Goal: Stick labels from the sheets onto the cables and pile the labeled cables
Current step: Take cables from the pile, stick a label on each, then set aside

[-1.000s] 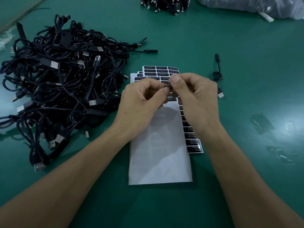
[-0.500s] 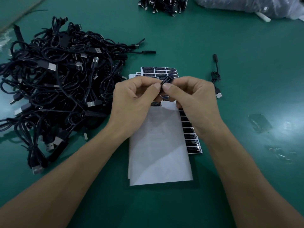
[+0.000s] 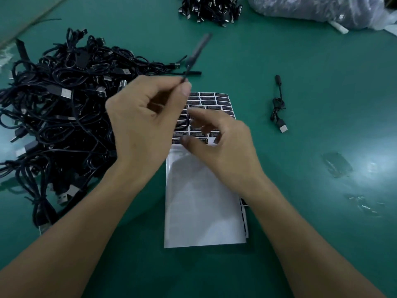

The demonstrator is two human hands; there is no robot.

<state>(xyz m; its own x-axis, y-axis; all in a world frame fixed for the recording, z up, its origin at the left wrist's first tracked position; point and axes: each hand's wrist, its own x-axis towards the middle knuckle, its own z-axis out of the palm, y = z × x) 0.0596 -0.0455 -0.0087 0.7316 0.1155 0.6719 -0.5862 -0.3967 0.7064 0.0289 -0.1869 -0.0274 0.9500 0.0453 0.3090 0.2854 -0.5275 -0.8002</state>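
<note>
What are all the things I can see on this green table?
Tangled heap of USB cables: one, black, table's left.
Smaller cable heap: one, black, far edge, middle.
Clear plastic bag: one, see-through, dark contents, far right.
Single tied cable: one, black, right of the sheets.
Paper label sheets: small stack, white with black labels, centre.
Clear plastic scraps: two patches, see-through, right side.
Flat table top: one, green, under everything.
Thin blurred cable: one, black, raised above the sheets.
Hands: two, bare; left hand raised, pinching that cable; right hand loose over the labels.
</note>
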